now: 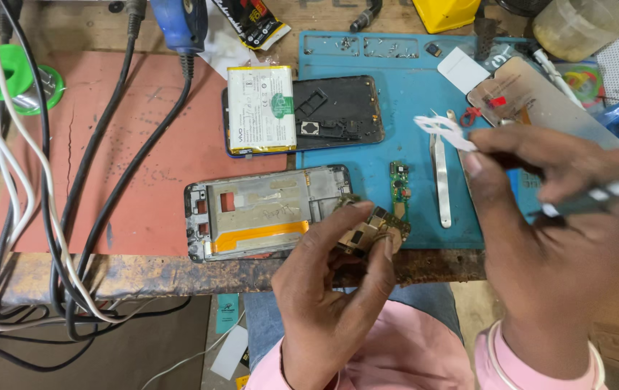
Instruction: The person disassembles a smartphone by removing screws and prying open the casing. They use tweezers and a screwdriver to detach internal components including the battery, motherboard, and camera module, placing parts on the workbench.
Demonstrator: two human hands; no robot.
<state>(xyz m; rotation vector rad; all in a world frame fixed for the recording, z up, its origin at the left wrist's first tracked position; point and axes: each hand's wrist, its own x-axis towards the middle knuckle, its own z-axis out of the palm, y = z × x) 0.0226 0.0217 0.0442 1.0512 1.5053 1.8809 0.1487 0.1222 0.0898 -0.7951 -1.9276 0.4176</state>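
Pinched in your left hand (338,278), the small circuit board (368,232) sits down-left of your right hand (540,217), which grips a thin tool (598,195) lying roughly level.

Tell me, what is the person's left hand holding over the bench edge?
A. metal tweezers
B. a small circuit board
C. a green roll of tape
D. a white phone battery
B: the left hand pinches a small circuit board in its fingers, beside the opened phone frame.
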